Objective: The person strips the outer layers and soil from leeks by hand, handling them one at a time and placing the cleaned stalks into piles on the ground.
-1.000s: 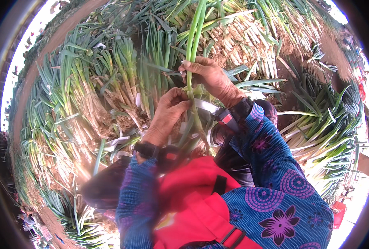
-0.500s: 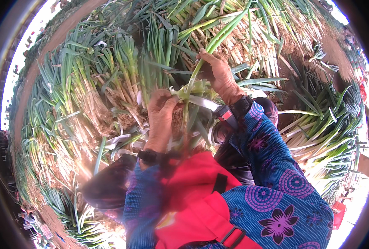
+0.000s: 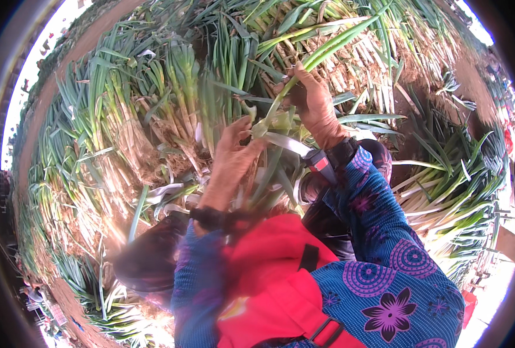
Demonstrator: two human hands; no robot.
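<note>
My right hand (image 3: pixel 317 107) is closed around the green leaves of a long green onion (image 3: pixel 341 39), which slants up to the far right. Its paler middle, with loose leaf sheath (image 3: pixel 277 122), reaches down to my left hand (image 3: pixel 234 156). The left fingers and thumb are curled at this part; the stalk's lower end is hidden or blurred there. A whitish strip (image 3: pixel 286 142) runs from the sheath toward a dark, red-edged device (image 3: pixel 318 161) by my right wrist.
Bundled green onions (image 3: pixel 124 139) with earthy roots stand in rows on the left. More lie in heaps at the far side (image 3: pixel 327 64) and on the right (image 3: pixel 448 197). Loose leaves (image 3: pixel 364 118) lie beyond my right wrist. My knees and a red apron (image 3: pixel 275 261) are close below my hands.
My left hand has moved up and to the right along the stalk, and its fingers have loosened somewhat. My right hand has shifted slightly right with the green onion, whose leaves swing right.
</note>
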